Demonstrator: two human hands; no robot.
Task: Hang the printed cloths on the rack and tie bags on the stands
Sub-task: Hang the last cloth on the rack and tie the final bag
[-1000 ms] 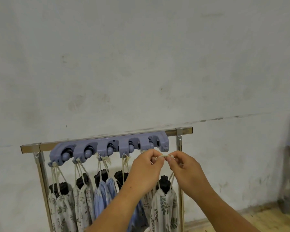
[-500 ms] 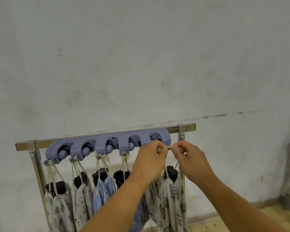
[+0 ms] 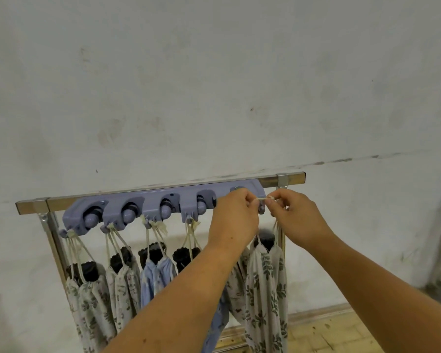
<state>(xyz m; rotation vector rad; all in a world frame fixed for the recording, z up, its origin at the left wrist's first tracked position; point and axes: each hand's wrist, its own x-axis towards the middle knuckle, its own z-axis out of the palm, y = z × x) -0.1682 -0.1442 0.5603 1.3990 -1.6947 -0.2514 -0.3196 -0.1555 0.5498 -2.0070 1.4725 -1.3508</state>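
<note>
A stained white wall point(image 3: 214, 85) fills the background, and a strip of wood floor point(image 3: 329, 332) shows at lower right. A metal rack point(image 3: 33, 206) stands against the wall, with its top bar nearly level and its posts running down out of view. A purple holder point(image 3: 153, 202) with ball clamps is fixed along the bar. Printed bags point(image 3: 87, 296) hang in pairs by cream cords from the hooks under the holder. Most are leaf-printed and one pair is blue. The end bag point(image 3: 265, 289), leaf-printed, hangs below the right end of the holder, just beside the right post. The left hand point(image 3: 233, 220) and right hand point(image 3: 298, 217) are raised to that end, backs toward the camera. The fingers point(image 3: 252, 203) of both hands are curled and pinch a short span of the end bag's cord point(image 3: 262, 199), which is held taut between them just in front of the holder's right end.
</note>
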